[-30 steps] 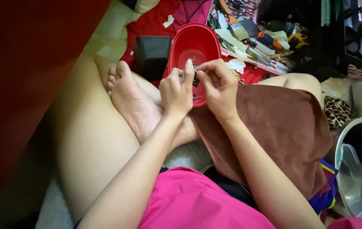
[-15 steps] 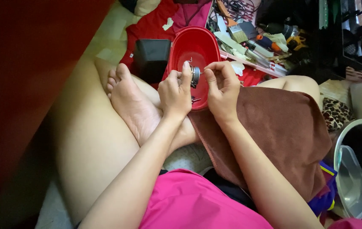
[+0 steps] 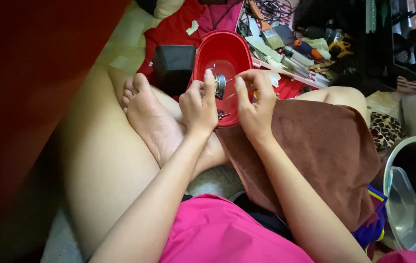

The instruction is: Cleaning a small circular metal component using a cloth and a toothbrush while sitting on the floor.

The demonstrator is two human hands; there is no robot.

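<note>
Small round metal part [image 3: 220,84] pinched by both hands [image 3: 199,104] [image 3: 255,100] over red tub's [image 3: 203,53] middle; grip best kept there so dropped bits land inside.

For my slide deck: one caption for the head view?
Both hands, left hand and right hand, hold a small round metal part over a red oval tub.

I have one view only, worn on the head and tilted steeply down over my lap, facing forward toward twelve o'clock. It sits close: my left hand [image 3: 199,104] and right hand [image 3: 255,100] fill centre frame, floor clutter beyond.
</note>
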